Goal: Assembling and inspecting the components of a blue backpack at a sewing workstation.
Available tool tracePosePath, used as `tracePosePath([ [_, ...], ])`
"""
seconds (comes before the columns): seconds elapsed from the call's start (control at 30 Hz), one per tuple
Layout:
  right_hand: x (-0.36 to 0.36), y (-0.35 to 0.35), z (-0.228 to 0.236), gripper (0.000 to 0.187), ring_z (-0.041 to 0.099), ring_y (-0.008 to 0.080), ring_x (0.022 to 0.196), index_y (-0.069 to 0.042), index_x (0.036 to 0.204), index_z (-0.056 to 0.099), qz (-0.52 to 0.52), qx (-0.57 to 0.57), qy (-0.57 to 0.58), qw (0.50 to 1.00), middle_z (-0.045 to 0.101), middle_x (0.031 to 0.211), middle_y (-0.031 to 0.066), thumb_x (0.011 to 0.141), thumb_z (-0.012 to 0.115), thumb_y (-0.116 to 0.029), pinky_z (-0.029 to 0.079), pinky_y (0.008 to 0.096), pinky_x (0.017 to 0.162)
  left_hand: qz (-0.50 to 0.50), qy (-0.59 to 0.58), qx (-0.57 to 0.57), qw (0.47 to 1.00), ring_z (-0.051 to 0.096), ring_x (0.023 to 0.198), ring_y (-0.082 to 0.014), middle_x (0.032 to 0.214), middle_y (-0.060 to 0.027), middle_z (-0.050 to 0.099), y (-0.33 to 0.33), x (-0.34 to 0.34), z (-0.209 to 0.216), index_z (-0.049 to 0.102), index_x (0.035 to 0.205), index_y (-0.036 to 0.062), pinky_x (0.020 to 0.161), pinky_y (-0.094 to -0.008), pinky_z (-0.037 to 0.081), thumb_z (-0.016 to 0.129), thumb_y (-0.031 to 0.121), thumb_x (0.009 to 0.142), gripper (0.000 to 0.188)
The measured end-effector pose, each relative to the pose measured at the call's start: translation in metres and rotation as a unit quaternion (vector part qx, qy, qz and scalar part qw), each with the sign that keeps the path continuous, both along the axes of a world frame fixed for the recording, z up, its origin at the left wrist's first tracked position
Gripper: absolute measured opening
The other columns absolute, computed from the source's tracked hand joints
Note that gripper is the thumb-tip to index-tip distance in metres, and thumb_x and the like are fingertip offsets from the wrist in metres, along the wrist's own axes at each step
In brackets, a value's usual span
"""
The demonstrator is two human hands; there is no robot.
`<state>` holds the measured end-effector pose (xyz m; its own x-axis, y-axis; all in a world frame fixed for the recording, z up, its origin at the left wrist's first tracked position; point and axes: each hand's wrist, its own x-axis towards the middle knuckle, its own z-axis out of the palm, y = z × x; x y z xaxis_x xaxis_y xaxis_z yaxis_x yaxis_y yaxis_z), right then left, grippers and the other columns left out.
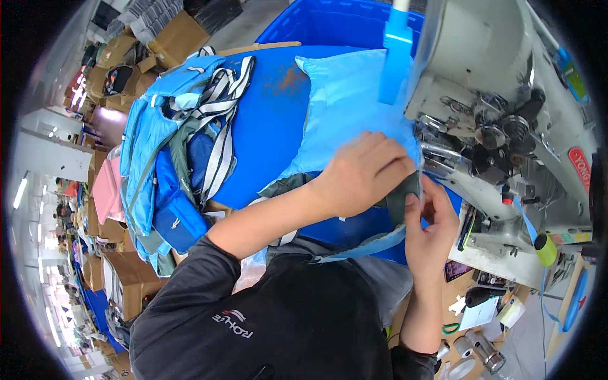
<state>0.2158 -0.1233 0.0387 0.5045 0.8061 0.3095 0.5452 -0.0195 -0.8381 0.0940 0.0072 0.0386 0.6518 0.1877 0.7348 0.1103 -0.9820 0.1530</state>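
My left hand (pixel 358 174) lies curled over a light blue fabric piece (pixel 345 104) and pinches its edge close to the needle area of a grey industrial sewing machine (pixel 500 126). My right hand (pixel 430 231) comes up from below and pinches a grey-green strap (pixel 400 201) on the same piece, beside the left hand's fingertips. The two hands almost touch. The fabric lies on a blue table top (pixel 269 136). The exact spot under the needle is hidden by my left hand.
A pile of blue bag parts with grey-and-white straps (pixel 180 136) lies at the table's left. A blue bin (pixel 335 22) stands behind. Cardboard boxes (pixel 174 38) line the left side. A yellow-green thread spool (pixel 544 250) and small tools sit lower right.
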Motion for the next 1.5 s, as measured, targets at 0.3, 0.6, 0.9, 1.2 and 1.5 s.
tracePosePath([
  [0.3,0.006,0.005,-0.006,0.029,0.037,0.0025,0.062,0.003,0.122,0.06,0.04,0.011,0.188,0.981,0.042,0.071,-0.006,0.095,0.063,-0.005,0.03,0.019,0.054,0.037,-0.02,-0.46,0.887,0.065,0.074,-0.0189,0.086,-0.0113,0.067,-0.005,0.004,0.019,0.071,0.092,-0.0034,0.068,-0.0271,0.051,0.073,0.005,0.084,0.012],
  [0.6,0.0,0.002,-0.006,0.033,0.035,-0.0008,0.063,0.002,0.128,0.058,0.055,-0.01,0.298,0.953,0.044,0.074,-0.0099,0.096,0.06,-0.003,0.026,0.0169,0.054,0.012,-0.014,-0.003,1.0,0.059,0.069,-0.0231,0.085,-0.0052,0.061,-0.003,0.008,-0.003,0.069,0.088,0.0066,0.059,-0.0337,0.046,0.072,0.008,0.069,0.019],
  [0.9,0.01,0.025,-0.015,0.024,0.042,0.0029,0.065,0.0,0.111,0.06,0.041,-0.012,0.144,0.989,0.047,0.073,-0.0046,0.088,0.06,0.004,0.034,0.0201,0.054,0.016,0.006,0.094,0.995,0.058,0.079,-0.0229,0.091,-0.0061,0.059,0.016,0.014,-0.014,0.065,0.099,0.0034,0.066,-0.035,0.046,0.062,0.018,0.075,0.029],
  [1.2,0.009,-0.002,-0.003,0.037,0.059,0.0087,0.097,-0.001,0.119,0.052,0.112,-0.035,0.267,0.956,0.065,0.102,0.0031,0.086,0.048,0.014,0.045,0.0212,0.079,0.083,0.027,0.105,0.991,0.06,0.085,-0.0246,0.1,-0.0098,0.06,0.01,-0.017,-0.029,0.062,0.106,0.0011,0.07,-0.0346,0.05,0.062,0.015,0.074,0.035],
  [1.5,0.007,0.028,-0.003,0.015,0.043,0.007,0.065,0.0,0.092,0.058,0.008,-0.058,0.091,0.994,0.055,0.071,0.001,0.096,0.062,-0.013,0.036,0.0249,0.056,0.042,0.027,0.221,0.974,0.054,0.066,-0.0139,0.082,-0.0009,0.051,0.047,-0.012,-0.018,0.059,0.094,0.01,0.052,-0.0268,0.04,0.062,0.018,0.077,0.019],
])
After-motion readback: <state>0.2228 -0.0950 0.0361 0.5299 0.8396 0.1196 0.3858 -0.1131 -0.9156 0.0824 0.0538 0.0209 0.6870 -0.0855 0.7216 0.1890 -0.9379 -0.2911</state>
